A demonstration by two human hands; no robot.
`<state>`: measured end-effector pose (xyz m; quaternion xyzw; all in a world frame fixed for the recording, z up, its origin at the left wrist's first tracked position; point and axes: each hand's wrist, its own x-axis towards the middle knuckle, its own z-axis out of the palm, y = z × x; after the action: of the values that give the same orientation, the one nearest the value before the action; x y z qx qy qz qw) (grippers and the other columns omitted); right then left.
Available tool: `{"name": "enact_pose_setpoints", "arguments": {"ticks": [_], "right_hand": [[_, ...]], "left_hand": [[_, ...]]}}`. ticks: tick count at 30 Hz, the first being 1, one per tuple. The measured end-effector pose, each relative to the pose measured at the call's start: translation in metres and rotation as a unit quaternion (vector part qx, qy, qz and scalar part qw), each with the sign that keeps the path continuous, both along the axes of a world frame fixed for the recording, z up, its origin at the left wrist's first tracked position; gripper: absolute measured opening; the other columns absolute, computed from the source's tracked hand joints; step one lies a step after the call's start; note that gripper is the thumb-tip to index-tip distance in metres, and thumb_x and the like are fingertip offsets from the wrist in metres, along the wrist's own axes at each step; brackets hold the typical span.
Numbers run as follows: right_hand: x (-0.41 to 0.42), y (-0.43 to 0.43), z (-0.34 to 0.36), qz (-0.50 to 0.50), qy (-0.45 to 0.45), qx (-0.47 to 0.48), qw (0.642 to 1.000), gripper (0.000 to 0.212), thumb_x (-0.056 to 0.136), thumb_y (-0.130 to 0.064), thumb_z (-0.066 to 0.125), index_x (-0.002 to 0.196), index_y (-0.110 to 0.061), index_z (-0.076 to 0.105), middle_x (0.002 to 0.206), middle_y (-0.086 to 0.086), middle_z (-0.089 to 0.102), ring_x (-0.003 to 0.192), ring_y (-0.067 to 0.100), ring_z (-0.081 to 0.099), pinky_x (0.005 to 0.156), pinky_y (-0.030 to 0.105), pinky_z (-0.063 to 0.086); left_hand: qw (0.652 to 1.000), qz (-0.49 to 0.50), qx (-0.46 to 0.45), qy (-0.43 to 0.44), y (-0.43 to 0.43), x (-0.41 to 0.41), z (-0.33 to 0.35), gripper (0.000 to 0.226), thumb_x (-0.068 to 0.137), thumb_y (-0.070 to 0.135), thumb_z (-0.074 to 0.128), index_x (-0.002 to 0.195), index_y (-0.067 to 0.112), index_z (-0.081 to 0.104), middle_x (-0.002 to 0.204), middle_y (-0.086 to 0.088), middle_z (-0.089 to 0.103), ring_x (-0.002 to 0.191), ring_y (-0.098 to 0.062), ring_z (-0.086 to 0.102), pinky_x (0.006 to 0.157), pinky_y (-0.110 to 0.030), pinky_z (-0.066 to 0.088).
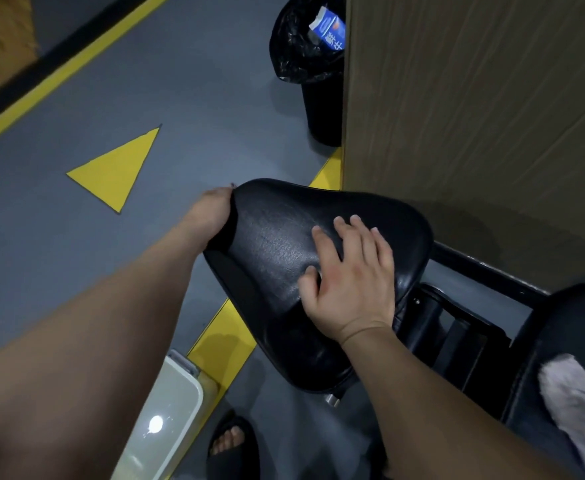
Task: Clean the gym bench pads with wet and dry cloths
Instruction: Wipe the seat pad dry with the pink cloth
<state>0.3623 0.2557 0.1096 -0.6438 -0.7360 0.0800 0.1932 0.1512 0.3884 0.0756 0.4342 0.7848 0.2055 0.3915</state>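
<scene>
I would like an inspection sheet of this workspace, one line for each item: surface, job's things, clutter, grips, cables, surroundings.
Surface: black seat pad, glossy; whether it is dirty cannot be told.
Job's things: grey fluffy cloth lies on the second pad; white basin stands on the floor at lower left, apparently with water.
Clutter: nothing seen.
Grips: left hand grips the black seat pad's left edge; right hand rests flat on its top, fingers spread.
Cables: nothing seen.
Surroundings: grey floor with yellow markings; black bin with a liner, holding a blue carton; wooden panel; sandalled foot.
</scene>
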Motion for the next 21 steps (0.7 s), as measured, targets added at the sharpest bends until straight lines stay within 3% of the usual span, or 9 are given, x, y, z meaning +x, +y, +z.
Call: {"name": "enact_pose_setpoints", "arguments": {"ticks": [2, 6, 8, 10, 13, 15, 17, 21], "right_hand": [[0.0, 0.0, -0.005, 0.001, 0.0, -0.004, 1.0, 0.027, 0.075, -0.028, 0.053, 0.084, -0.011, 0.072, 0.086, 0.016, 0.067, 0.083, 0.041, 0.064, 0.073, 0.054, 0.053], [0.0, -0.001, -0.014, 0.0, -0.008, 0.004, 1.0, 0.041, 0.08, -0.036, 0.044, 0.099, -0.012, 0.072, 0.101, 0.015, 0.067, 0.098, 0.04, 0.063, 0.091, 0.052, 0.045], [-0.001, -0.001, -0.013, 0.008, -0.012, 0.013, 1.0, 0.039, 0.08, -0.034, 0.045, 0.097, -0.01, 0.071, 0.098, 0.018, 0.067, 0.094, 0.044, 0.063, 0.085, 0.055, 0.048], [-0.002, 0.0, -0.01, 0.014, -0.011, 0.026, 0.999, 0.039, 0.077, -0.029, 0.046, 0.092, -0.006, 0.072, 0.094, 0.023, 0.068, 0.088, 0.048, 0.064, 0.075, 0.06, 0.052], [-0.003, 0.001, -0.008, 0.013, -0.012, 0.026, 1.0, 0.04, 0.076, -0.028, 0.046, 0.092, -0.004, 0.074, 0.095, 0.024, 0.069, 0.087, 0.049, 0.065, 0.073, 0.061, 0.053], [-0.002, 0.003, -0.012, 0.008, -0.02, 0.012, 1.0, 0.036, 0.075, -0.027, 0.052, 0.094, -0.005, 0.074, 0.098, 0.023, 0.069, 0.09, 0.048, 0.064, 0.075, 0.06, 0.052], [0.0, 0.005, -0.018, 0.004, -0.032, -0.01, 0.999, 0.034, 0.075, -0.026, 0.058, 0.098, -0.007, 0.073, 0.102, 0.022, 0.068, 0.094, 0.047, 0.062, 0.079, 0.061, 0.05], [0.003, 0.008, -0.025, 0.004, -0.053, -0.06, 0.997, 0.037, 0.079, -0.031, 0.056, 0.106, -0.011, 0.072, 0.11, 0.018, 0.066, 0.103, 0.045, 0.058, 0.087, 0.06, 0.048]], "left_hand": [[0.998, -0.032, 0.056, 0.027, -0.009, 0.001, 0.0, 0.048, 0.11, 0.036, 0.034, 0.139, 0.007, 0.059, 0.147, -0.013, 0.054, 0.139, -0.028, 0.047, 0.112, -0.031, 0.034], [0.985, -0.092, 0.14, -0.032, -0.046, -0.015, -0.006, 0.045, 0.107, 0.029, 0.034, 0.147, 0.024, 0.053, 0.151, 0.013, 0.051, 0.143, -0.001, 0.039, 0.125, -0.027, 0.022], [0.978, -0.152, 0.14, -0.011, -0.056, -0.028, -0.005, 0.045, 0.109, 0.024, 0.036, 0.152, 0.022, 0.047, 0.157, 0.013, 0.043, 0.144, 0.006, 0.032, 0.123, -0.018, 0.018], [0.972, -0.189, 0.136, -0.005, -0.054, -0.037, 0.0, 0.045, 0.108, 0.01, 0.042, 0.153, 0.014, 0.044, 0.158, 0.008, 0.04, 0.141, 0.006, 0.031, 0.122, -0.016, 0.017], [0.969, -0.219, 0.115, -0.004, -0.034, -0.035, 0.005, 0.044, 0.107, 0.009, 0.048, 0.151, 0.011, 0.047, 0.152, 0.011, 0.045, 0.14, -0.004, 0.038, 0.122, -0.035, 0.019], [0.958, -0.261, 0.117, 0.006, -0.013, -0.023, 0.005, 0.041, 0.107, 0.015, 0.051, 0.147, 0.009, 0.051, 0.147, 0.013, 0.049, 0.138, 0.004, 0.039, 0.123, -0.02, 0.02], [0.95, -0.291, 0.107, 0.024, 0.008, -0.004, 0.005, 0.038, 0.107, 0.019, 0.05, 0.144, 0.01, 0.056, 0.145, 0.01, 0.054, 0.135, 0.004, 0.044, 0.111, -0.003, 0.021], [0.951, -0.298, 0.068, 0.054, 0.028, 0.01, 0.003, 0.037, 0.108, 0.031, 0.047, 0.141, 0.023, 0.06, 0.145, 0.01, 0.057, 0.136, -0.002, 0.045, 0.104, -0.005, 0.022]]}}
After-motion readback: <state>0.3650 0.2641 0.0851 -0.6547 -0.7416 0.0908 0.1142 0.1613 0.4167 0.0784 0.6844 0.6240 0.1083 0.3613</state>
